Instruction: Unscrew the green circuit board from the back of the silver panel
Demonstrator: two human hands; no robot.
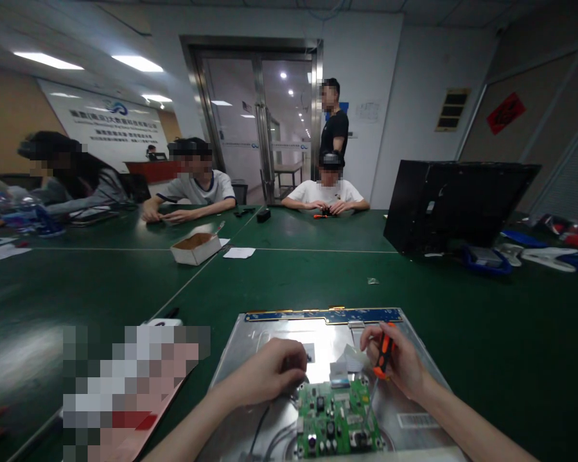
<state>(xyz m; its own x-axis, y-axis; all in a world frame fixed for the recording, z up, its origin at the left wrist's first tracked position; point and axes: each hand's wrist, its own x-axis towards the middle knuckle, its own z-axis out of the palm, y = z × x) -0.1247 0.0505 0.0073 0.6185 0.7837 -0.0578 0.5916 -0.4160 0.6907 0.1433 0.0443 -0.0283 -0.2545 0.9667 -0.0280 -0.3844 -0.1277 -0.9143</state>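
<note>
A flat display panel (236, 359) lies with its metal back facing up in front of me. On its lower middle sits a green circuit board (337, 410), and a narrow blue board strip (313, 316) runs along the far edge. My right hand (404, 362) grips an orange and black screwdriver (386, 351), its shaft pointing down beside the green board. My left hand (282, 366) is closed at the board's upper left corner, fingers curled; whatever it holds is hidden. A ribbon cable (340, 380) meets the board's far edge between the hands.
A small open cardboard box (196, 249) and a white paper (239, 253) stand farther off on the green table (298, 276). A large black monitor casing (453, 205) rises at right. Left lies a red-and-white sheet (173, 372). Several people sit or stand around the table.
</note>
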